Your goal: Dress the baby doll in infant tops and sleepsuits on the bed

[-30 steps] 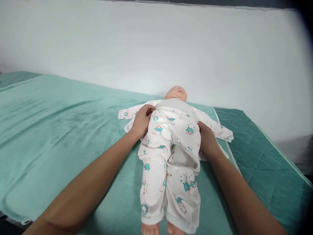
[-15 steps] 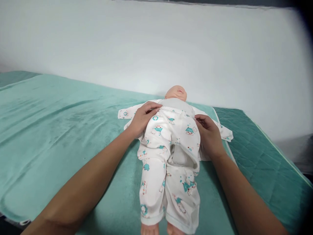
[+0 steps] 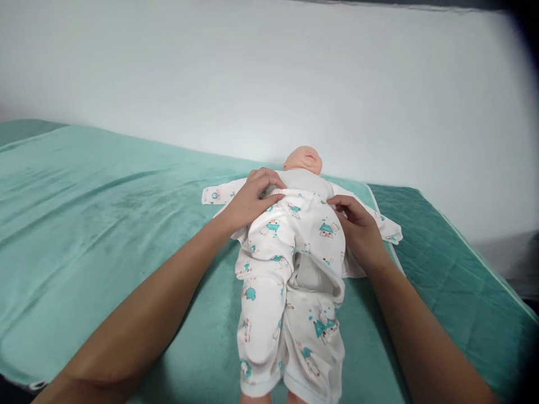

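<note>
A baby doll (image 3: 304, 159) lies on its back, its head toward the wall and its feet at the bottom edge. It wears white baby trousers (image 3: 263, 314) with teal and red prints. Under them lies an open white printed top (image 3: 225, 192) with its sleeves spread. At the waistband's left side my left hand (image 3: 259, 196) is closed, thumb and forefinger pinching the cloth. My right hand (image 3: 357, 227) has its fingers curled on the waistband's right edge; its fingertips are partly hidden. An opening gapes in the right trouser leg above the knee.
Beneath the doll a light teal blanket (image 3: 105, 224) spreads to the left, with soft folds. A darker quilted green mat (image 3: 438, 252) shows at the right. Behind them stands a plain white wall (image 3: 210, 73).
My left hand has shifted right and slightly inward along the waistband. My right fingertips have moved a little inward too. The waistband sits slightly lower, and the doll's feet show less.
</note>
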Available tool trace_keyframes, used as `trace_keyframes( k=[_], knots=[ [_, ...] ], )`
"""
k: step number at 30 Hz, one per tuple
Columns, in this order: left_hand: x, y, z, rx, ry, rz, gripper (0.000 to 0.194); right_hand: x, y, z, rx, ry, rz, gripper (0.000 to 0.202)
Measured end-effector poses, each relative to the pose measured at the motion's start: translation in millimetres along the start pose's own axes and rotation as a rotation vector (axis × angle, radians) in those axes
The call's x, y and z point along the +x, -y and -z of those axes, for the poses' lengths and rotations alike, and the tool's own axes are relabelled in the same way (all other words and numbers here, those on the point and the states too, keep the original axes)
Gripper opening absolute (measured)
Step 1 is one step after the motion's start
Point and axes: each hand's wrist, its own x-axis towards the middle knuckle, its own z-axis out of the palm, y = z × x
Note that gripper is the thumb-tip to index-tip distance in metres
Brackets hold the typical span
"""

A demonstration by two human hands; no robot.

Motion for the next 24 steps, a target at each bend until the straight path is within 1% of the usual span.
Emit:
trace_keyframes(
  k=[3,5,7,11,13,16,19,22,24],
  knots=[
    [1,-4,0.7,0.061,0.066,-0.034,0.019,0,1,2,0.044,0.048,-0.08,0.021],
    [1,-6,-0.5,0.089,0.07,-0.034,0.02,-1,2,2,0.077,0.08,-0.124,0.024],
    [1,-7,-2.4,0.118,0.047,-0.011,0.018,-1,3,2,0.101,0.093,-0.141,0.025],
    [2,-9,-6.6,0.09,0.026,-0.02,0.011,0,1,1,0.123,0.101,-0.13,0.025],
    [3,-11,-8.1,0.083,0.022,-0.027,0.011,1,1,0,0.142,0.094,-0.106,0.025],
    [3,-15,-9.3,0.151,0.016,-0.057,0.012,2,1,-2,0.116,0.08,-0.076,0.027],
    [2,-18,-10.4,0.2,0.039,-0.085,0.011,2,3,-1,0.069,0.104,-0.098,0.029],
    [4,-19,-12.6,0.219,0.031,-0.003,0.011,2,3,0,0.094,0.134,-0.164,0.031],
    [11,-16,-14.1,0.241,0.007,0.07,0.012,2,3,0,0.12,0.143,-0.183,0.03]
  ],
)
